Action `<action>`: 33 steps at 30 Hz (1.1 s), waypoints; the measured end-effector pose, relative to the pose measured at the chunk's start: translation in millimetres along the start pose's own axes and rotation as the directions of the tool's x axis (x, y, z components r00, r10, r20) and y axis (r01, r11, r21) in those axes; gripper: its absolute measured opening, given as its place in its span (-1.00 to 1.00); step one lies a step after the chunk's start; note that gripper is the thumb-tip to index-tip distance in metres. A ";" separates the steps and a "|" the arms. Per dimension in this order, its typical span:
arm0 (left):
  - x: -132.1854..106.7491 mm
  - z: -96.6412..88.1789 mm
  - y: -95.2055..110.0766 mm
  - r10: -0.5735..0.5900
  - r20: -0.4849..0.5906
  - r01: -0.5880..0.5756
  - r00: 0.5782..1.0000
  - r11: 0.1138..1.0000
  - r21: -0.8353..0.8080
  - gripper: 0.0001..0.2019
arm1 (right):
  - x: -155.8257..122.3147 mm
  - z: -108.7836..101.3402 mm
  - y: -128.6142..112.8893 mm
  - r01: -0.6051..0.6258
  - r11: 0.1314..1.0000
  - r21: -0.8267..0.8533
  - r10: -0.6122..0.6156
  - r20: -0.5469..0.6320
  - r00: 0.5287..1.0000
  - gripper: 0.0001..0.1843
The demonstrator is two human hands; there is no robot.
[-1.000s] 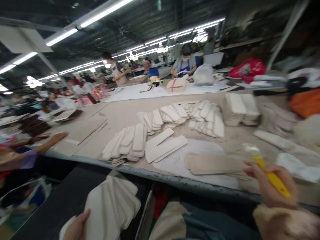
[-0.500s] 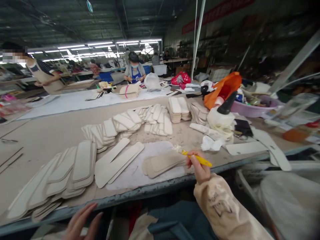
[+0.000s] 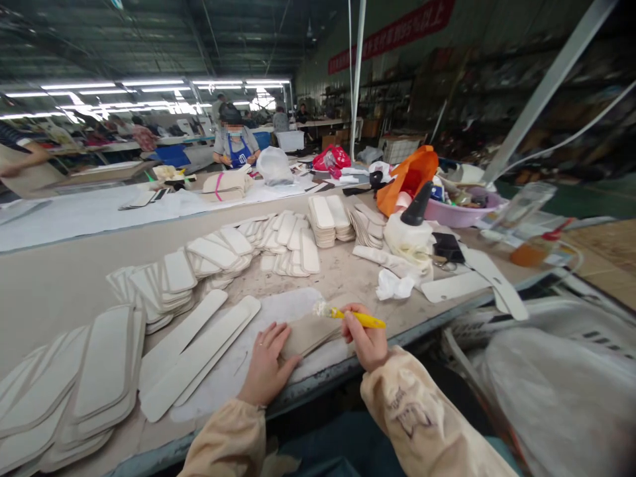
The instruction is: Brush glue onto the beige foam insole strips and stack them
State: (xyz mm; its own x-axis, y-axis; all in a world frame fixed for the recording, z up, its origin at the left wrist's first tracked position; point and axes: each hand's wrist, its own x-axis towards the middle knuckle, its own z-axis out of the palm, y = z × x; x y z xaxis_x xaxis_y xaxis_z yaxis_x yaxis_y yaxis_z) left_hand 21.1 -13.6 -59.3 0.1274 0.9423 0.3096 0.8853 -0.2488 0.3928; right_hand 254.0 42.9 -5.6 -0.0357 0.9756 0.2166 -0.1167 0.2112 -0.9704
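Observation:
My right hand (image 3: 365,336) is closed around the yellow handle of a brush (image 3: 362,319), whose bristles are coated in white stuff and point left. Under the brush lies a small stack of beige rounded strips (image 3: 311,334) on a white sheet (image 3: 293,301). My left hand (image 3: 268,361) rests on the left end of that stack, fingers stretched out and apart. Just left of it, a few long pale strips (image 3: 203,358) lie slanted, partly on the sheet. Beige sleeves cover both forearms.
Fanned piles of pale strips (image 3: 99,371) spread across the table's left and middle. A white bottle with a black nozzle (image 3: 410,232), crumpled tissue (image 3: 393,285) and a purple basin (image 3: 462,211) stand to the right. A co-worker in a blue apron (image 3: 238,151) sits across the table.
My left hand has come up from below the table edge onto the beige stack. The brush stays in my right hand, over the stack. The view has turned right.

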 end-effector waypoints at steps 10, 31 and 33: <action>-3.6 -6.4 -0.4 0.130 -0.032 -0.129 0.991 0.991 0.041 -0.59 | 26.5 -58.1 -21.9 0.150 0.984 0.091 -0.101 -0.405 0.909 -0.73; 29.5 -52.0 -5.3 0.261 0.128 -0.281 0.957 0.941 0.187 -0.71 | 26.6 -61.2 -26.6 0.158 0.977 0.144 -0.091 -0.385 0.918 -0.74; 31.4 -51.0 -12.9 0.197 0.035 -0.199 0.980 0.944 0.265 -0.70 | 25.8 -61.7 -25.8 0.159 0.978 0.138 -0.096 -0.379 0.920 -0.74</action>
State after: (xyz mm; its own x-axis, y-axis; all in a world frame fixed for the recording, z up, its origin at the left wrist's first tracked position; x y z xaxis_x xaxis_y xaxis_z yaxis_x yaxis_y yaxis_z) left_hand -9.2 7.8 -10.5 0.3146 0.8822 0.3504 0.9285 -0.3627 0.0795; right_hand 317.3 66.3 18.5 0.3543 0.9004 0.2526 -0.2571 0.3535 -0.8994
